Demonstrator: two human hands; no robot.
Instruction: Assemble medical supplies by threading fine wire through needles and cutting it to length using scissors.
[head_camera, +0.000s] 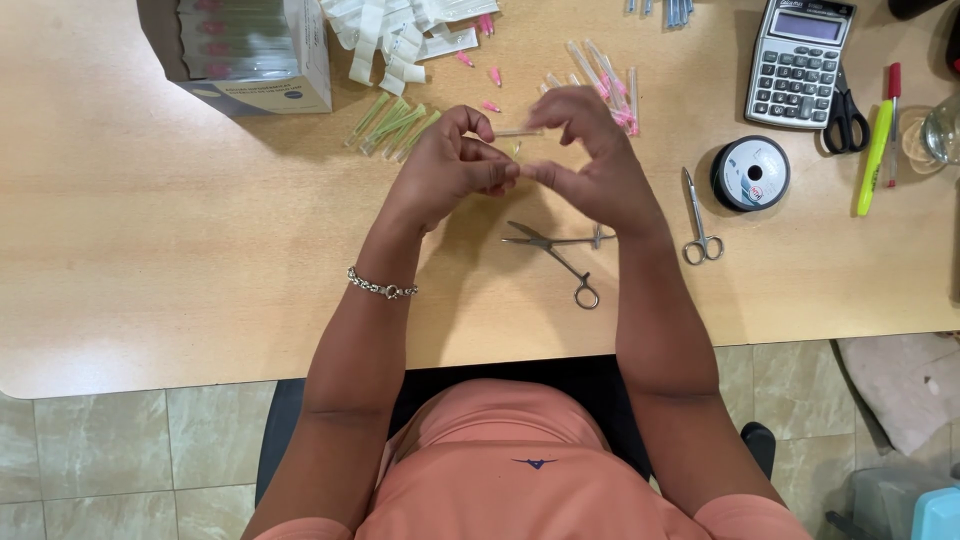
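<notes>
My left hand (450, 165) and my right hand (590, 155) meet above the wooden table (150, 230), fingertips pinched together. Between them runs a thin clear needle cap or tube (518, 132), held at both ends; something tiny is also pinched where the fingers touch. A bracelet (382, 287) circles my left wrist. Just below the hands lie open metal forceps (560, 255). Green-capped needles (392, 124) lie left of the hands, pink-hubbed ones with clear caps (605, 85) behind my right hand.
A cardboard box (245, 50) and a heap of white wrappers (395, 40) sit at the back. Right of the hands are small scissors (700, 215), a black thread spool (750, 173), a calculator (798, 60), black scissors (846, 115), a yellow highlighter (874, 155) and a red pen (893, 105).
</notes>
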